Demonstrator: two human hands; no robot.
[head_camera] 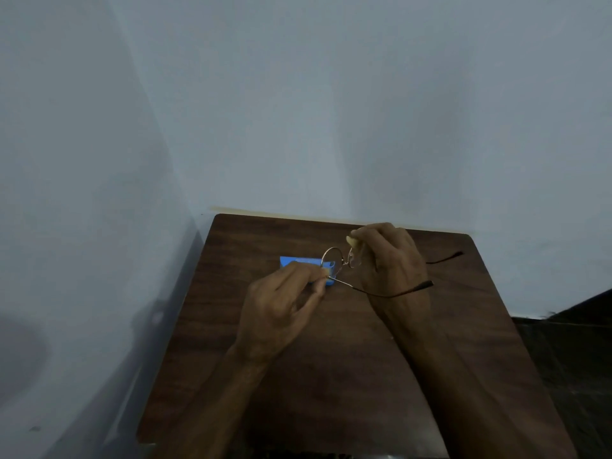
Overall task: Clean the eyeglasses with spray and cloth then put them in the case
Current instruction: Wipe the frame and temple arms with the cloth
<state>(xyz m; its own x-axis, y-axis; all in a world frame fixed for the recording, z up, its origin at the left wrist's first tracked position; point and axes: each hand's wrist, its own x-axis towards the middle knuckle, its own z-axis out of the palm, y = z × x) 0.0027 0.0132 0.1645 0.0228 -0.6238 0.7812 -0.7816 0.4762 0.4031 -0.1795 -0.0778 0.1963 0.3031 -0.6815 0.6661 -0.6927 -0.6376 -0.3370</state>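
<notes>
Presently both hands are raised just above the bench (265,359), with the eyeglasses (332,257) held between them over its far half.

Left hand (284,303): thumb and forefinger are pressed together, pinching the thin metal frame at its left corner, where the near temple arm joins the rim. The other fingers are curled loosely underneath.

Right hand (390,260): fingers are curled, pinching a small pale cloth (355,244) around the right lens. The cloth covers most of that lens, and only its lower edge shows beside the bridge.

Eyeglasses: round lenses in a thin wire frame, both temple arms unfolded. The left lens is bare and tilted towards the camera. The near arm runs to the right across the right wrist and ends in a dark tip. The far arm comes out from behind the right hand, its tip over the far right part of the bench.

A flat blue object (298,262) lies on the bench just beyond the left hand and is partly hidden by its fingers. I cannot tell what it is.

Surroundings: the dark wood-grain bench stands in a corner against a pale blue-grey wall (331,111), with dark floor (569,342) at the right.
</notes>
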